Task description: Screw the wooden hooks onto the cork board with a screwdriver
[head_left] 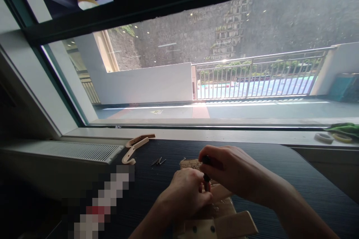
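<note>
Right hand (230, 171) in closed grip around dark screwdriver (206, 177), shaft pointing down onto wooden parts (224, 227) at near edge of dark worktop (283, 171), left hand (186, 192) curled closed beside shaft, resting on wood, loose screws (158, 161) and wooden hooks (136, 146) farther back, well apart.

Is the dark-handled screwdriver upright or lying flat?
Upright: right hand grips the dark-handled screwdriver, shaft pointing down onto pale wooden pieces by left hand.

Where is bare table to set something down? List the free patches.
Free: the dark table right of the right hand, up to the sill. Also the strip between the screws and the left hand. Crowded: wooden pieces under both hands; wooden hooks far left.
</note>
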`<state>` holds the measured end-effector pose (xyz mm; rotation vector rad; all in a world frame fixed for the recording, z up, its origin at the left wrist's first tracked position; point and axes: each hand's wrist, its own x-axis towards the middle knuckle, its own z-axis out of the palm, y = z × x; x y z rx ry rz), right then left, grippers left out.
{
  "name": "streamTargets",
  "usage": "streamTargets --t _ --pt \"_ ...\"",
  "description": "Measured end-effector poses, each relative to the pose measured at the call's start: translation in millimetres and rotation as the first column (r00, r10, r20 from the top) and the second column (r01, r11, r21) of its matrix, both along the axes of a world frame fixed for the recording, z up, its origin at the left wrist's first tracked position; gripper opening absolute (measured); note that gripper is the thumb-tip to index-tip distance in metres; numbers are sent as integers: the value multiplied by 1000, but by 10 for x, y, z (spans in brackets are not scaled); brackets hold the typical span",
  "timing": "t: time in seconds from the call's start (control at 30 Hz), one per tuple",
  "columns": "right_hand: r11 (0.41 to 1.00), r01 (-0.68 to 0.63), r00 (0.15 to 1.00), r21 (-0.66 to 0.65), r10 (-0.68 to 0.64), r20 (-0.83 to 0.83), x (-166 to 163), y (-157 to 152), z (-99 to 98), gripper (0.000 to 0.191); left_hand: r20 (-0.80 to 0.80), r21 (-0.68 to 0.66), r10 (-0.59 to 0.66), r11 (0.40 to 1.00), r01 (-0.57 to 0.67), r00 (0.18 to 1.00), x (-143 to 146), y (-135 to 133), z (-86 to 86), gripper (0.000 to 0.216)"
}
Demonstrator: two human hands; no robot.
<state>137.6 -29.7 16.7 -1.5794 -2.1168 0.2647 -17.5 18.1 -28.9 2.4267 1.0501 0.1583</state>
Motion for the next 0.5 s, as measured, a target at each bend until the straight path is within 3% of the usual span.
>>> streamTargets --t 0.27,0.5 --pt "993 108 991 43 -111 71 -27 72 -74 29 14 11 -11 1000 11 1000 13 -2 -13 21" --pt "999 24 998 43 -26 60 -14 21 -51 11 57 10 -3 1000 3 998 -6 7 -36 20"
